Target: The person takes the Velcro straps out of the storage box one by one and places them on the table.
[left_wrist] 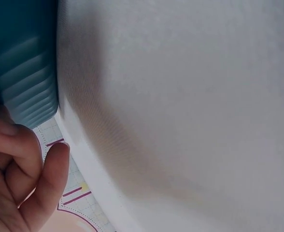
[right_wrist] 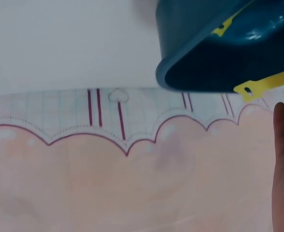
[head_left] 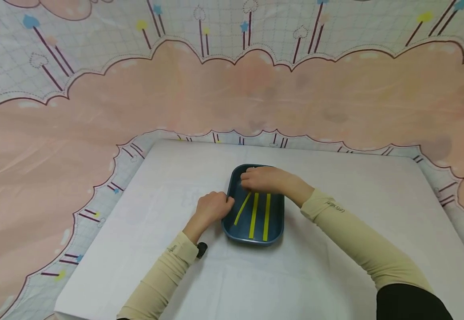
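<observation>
A dark blue rectangular tray (head_left: 240, 233) with rounded corners sits on the white table, ribbed on its outer side (left_wrist: 28, 92). My left hand (head_left: 214, 205) grips its left rim, and in the left wrist view its fingers (left_wrist: 23, 154) bend up by the tray. Several flat yellow strips (head_left: 253, 218) lie lengthwise in the tray. My right hand (head_left: 265, 179) is over its far end, fingers bent downward, pinching the slanted left strip (head_left: 241, 209). In the right wrist view a yellow strip (right_wrist: 262, 90) with a holed, widened end runs toward that hand; the grip itself is hidden.
The white-covered table (head_left: 176, 173) spreads around the tray. Behind and beside it hangs or lies a peach and white patterned cloth (head_left: 232, 93). A small black object (head_left: 202, 250) is at the left wrist.
</observation>
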Demonstrator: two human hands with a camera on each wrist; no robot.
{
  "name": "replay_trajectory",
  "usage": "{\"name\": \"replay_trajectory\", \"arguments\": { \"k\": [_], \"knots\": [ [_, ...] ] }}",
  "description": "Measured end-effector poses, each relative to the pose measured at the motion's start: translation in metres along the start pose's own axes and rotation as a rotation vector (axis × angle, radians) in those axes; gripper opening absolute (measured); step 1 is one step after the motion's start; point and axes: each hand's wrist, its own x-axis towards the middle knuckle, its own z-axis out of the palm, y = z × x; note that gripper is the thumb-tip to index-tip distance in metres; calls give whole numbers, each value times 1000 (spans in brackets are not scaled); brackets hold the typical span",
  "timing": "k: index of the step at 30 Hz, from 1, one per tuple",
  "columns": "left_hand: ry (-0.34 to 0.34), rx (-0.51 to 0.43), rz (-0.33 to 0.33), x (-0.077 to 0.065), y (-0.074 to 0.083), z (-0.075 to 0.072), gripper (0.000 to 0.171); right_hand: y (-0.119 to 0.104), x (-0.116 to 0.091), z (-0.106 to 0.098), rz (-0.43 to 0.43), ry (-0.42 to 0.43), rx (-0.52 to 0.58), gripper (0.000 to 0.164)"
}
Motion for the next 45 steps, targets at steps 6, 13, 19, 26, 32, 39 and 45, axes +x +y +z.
{"name": "replay_trajectory", "arguments": {
  "k": [6, 13, 19, 26, 32, 39, 45],
  "knots": [
    [-8, 4, -12, 1, -1, 3, 41, 3, -7, -4, 15, 3, 30, 11],
    [0, -3, 4, 1, 0, 4, 41, 8, -20, -10, 55, 23, 9, 8],
    [5, -6, -1, 2, 1, 2, 40, 15, -35, -17, 109, 31, 25, 10],
    [1, -15, 4, 5, 0, 2, 41, 22, -59, -23, 224, 39, 109, 8],
    [-9, -9, 1, 6, 3, 0, 41, 33, -82, -19, 249, 90, 135, 8],
    [-8, -8, 1, 6, 3, -1, 41, 41, -108, -14, 342, 148, 334, 9],
    [-13, -18, 3, 8, 2, 0, 41, 47, -127, -5, 448, 203, 549, 10]
  ]
}}
